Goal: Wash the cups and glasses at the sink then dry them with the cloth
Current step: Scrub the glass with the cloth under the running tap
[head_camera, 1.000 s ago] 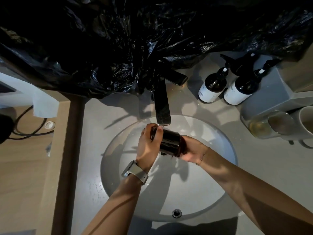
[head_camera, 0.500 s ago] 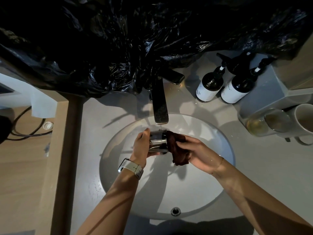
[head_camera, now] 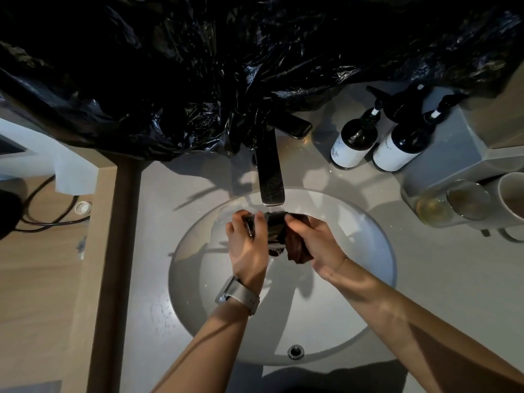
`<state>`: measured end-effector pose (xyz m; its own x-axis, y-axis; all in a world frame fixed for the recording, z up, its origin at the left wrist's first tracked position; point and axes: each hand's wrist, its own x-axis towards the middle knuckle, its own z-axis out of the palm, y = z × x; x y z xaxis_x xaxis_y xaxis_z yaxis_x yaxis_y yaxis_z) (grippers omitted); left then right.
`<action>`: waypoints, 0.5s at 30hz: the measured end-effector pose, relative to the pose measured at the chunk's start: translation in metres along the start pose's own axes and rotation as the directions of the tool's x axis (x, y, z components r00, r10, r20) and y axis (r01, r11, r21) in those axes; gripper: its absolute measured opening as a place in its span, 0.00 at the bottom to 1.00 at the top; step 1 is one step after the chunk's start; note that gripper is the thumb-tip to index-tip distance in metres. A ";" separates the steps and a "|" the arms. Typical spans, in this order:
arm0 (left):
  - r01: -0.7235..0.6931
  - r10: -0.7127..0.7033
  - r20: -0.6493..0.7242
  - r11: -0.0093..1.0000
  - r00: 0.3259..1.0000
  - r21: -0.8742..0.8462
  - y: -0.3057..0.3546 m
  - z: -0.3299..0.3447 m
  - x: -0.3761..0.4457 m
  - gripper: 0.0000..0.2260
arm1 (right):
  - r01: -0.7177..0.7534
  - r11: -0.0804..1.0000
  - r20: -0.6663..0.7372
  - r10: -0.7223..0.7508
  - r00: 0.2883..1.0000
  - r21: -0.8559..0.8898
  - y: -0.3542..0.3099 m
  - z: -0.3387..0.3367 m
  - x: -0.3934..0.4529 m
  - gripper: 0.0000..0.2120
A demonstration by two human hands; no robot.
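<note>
Glass (head_camera: 269, 226) held on its side over the sink (head_camera: 377, 251), just below the tap (head_camera: 270, 177), likely so water and drips fall into the basin; left hand (head_camera: 246, 242) wraps its near-left end, fingers (head_camera: 258, 222) curled over the top; right hand (head_camera: 314, 242) pinches a dark cloth (head_camera: 296, 248) against the glass's right end, fingers closed on the cloth; likely wiping. More cups (head_camera: 510, 194) wait on the bench (head_camera: 442, 279), far right.

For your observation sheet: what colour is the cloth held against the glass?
Dark reddish brown cloth, gripped by the right hand; seen in the head view.
</note>
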<state>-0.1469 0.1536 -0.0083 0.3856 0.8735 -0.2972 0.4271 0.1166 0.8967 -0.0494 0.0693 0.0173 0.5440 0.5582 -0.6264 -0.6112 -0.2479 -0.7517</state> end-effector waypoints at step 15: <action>0.482 -0.395 0.372 0.857 0.840 -0.180 0.008 -0.007 0.016 0.18 | 0.203 0.922 0.433 -0.043 0.901 -0.331 -0.002 -0.018 -0.005 0.21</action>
<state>-0.1426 0.1721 -0.0039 0.4595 0.5123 -0.7256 0.4049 0.6063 0.6844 -0.0407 0.0528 0.0177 0.2672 0.8558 -0.4429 -0.2629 -0.3774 -0.8879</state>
